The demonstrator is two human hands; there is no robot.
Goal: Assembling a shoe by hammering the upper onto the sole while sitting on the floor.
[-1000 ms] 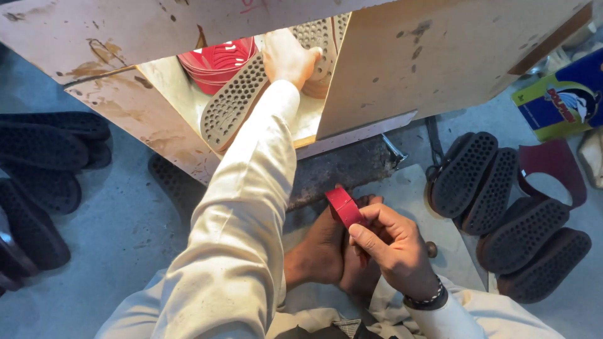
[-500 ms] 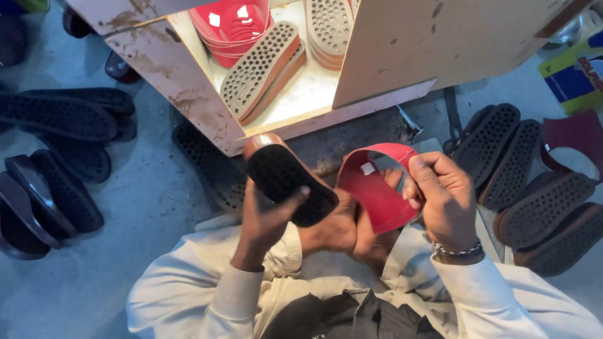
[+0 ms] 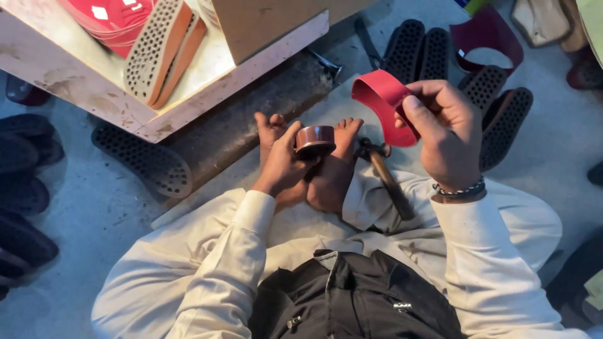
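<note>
- Red strap [image 3: 384, 100], curved band, pinched between thumb and fingers of right hand [image 3: 443, 135]; upper right of centre, held clear of the floor.
- Left hand [image 3: 286, 164] curled around a sole [image 3: 315, 139] seen end-on, mid-frame, just above the bare feet [image 3: 336, 169].
- Hammer [image 3: 384, 179] lies on the lap, just right of the sole, untouched.
- Judgement: keep the sole steadied against the feet, strap untwisted, ends square to the sole edge.
- More soles [image 3: 160, 50] stacked in the box [image 3: 207, 94], upper left.

Cream sleeves, black vest, beaded bracelet [image 3: 461, 189]
</note>
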